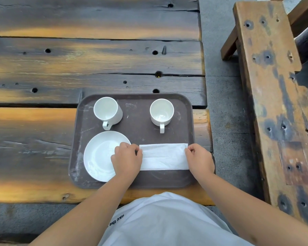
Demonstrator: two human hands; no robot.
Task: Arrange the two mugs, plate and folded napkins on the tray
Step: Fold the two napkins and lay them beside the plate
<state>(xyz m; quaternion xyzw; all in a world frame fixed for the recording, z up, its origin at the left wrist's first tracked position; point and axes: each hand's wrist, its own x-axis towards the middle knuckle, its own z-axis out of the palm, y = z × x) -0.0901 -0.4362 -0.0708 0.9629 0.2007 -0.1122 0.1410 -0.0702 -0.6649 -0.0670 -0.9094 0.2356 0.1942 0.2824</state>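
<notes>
Pinching a folded white napkin (164,156) at both short ends, a person holds it flat over the near right part of a brown tray (135,182) on a weathered plank tabletop (96,55). The left hand (126,159) grips the napkin's left edge, fingers curled, and lies partly over the right rim of a white plate (98,155) that sits in the tray's near left corner. The right hand (199,159) grips the opposite edge, just at the tray's right rim, so the napkin stretches straight between the two hands. Whether the paper touches the tray floor cannot be told.

Two white mugs stand upright along the tray's far side, well apart from each other and from the hands: the left mug (108,111) beyond the plate, the right mug (161,112) beyond the napkin. Both handles point toward the person. A wooden bench (274,96) runs alongside on the right, across a strip of grey pavement (220,86). A white shirt (164,221) fills the lower edge of the view.
</notes>
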